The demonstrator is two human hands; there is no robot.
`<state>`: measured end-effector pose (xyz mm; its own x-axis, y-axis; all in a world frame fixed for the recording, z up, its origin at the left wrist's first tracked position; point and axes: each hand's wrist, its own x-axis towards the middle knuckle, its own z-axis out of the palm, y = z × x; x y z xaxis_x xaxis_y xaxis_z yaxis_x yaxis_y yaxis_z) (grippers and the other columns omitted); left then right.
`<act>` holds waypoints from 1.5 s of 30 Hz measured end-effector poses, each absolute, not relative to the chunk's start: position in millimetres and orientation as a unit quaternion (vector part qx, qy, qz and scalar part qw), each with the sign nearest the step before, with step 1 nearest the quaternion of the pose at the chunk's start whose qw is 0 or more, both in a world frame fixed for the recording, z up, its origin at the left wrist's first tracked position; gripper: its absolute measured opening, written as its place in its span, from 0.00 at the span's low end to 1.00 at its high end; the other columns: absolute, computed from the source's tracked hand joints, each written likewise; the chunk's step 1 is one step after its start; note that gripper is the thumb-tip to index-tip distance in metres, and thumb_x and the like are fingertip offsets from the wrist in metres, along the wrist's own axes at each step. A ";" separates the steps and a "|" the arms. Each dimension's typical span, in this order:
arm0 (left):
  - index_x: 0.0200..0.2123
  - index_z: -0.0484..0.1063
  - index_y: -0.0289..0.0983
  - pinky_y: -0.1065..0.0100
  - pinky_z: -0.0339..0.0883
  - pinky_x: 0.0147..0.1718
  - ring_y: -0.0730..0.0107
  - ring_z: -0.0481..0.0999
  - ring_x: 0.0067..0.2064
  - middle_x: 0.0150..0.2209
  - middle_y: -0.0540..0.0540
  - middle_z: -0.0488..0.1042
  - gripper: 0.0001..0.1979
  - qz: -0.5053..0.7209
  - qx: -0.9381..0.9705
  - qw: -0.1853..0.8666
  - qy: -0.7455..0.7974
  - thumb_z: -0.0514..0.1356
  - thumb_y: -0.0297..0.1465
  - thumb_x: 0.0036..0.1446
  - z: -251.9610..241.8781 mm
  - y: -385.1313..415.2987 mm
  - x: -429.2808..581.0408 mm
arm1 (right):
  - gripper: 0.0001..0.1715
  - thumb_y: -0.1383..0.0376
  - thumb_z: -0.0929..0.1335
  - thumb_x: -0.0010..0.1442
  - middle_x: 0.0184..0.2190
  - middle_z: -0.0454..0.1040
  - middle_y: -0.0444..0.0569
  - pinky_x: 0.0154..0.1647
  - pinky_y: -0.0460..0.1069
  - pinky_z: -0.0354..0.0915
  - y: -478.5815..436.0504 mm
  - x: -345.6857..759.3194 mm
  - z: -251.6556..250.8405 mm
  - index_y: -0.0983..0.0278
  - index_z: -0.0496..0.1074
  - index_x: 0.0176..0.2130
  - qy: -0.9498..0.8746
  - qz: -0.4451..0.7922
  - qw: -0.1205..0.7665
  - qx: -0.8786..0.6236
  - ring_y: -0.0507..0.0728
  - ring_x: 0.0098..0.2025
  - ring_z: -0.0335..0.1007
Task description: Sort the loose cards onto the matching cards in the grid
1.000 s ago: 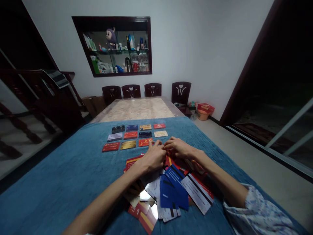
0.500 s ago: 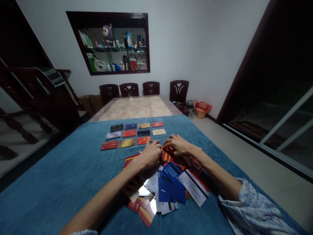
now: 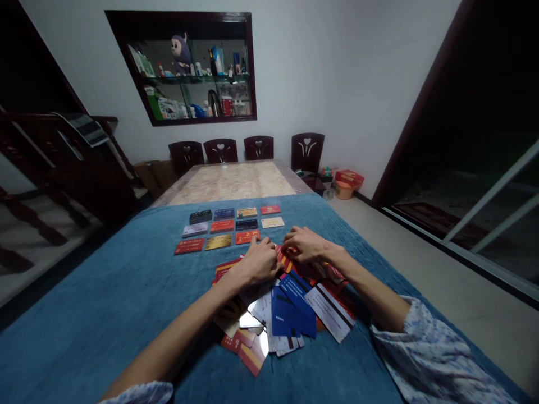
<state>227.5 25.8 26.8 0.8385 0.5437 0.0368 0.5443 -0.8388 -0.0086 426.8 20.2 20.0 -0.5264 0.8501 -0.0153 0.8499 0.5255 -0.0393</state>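
My left hand (image 3: 261, 262) is closed at the far side of a loose heap of cards, its fingertips on cards that it mostly hides. Close beside it, my right hand (image 3: 306, 244) has curled fingers on a red-and-yellow striped card (image 3: 286, 264). Below the hands, blue cards (image 3: 290, 317) overlap white cards with dark stripes, one white card (image 3: 330, 311) lying at an angle on the right. Red-and-gold cards (image 3: 255, 356) lie at the near edge of the heap. Beyond the hands, small card stacks stand in rows, among them a gold one (image 3: 219, 241) and a red-orange one (image 3: 247, 237).
A blue cloth (image 3: 126, 303) covers the near part of the table; its bare patterned top (image 3: 236, 179) shows farther back. Dark wooden chairs (image 3: 259, 148) stand along the far end. A wall niche (image 3: 179, 123) holds bottles and a plush toy.
The view has shifted slightly. Both hands stay at the far side of the heap, and the right fingers have shifted a little over the striped card. The card rows look the same.
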 end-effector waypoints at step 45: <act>0.23 0.75 0.37 0.61 0.63 0.42 0.58 0.74 0.40 0.27 0.43 0.77 0.11 -0.015 -0.959 -0.037 -0.280 0.58 0.30 0.54 45.2 23.6 223.0 | 0.24 0.64 0.71 0.52 0.51 0.77 0.46 0.51 0.54 0.61 28.0 437.3 16.3 0.56 0.78 0.50 -0.881 0.086 0.033 -0.464 0.63 0.51 0.65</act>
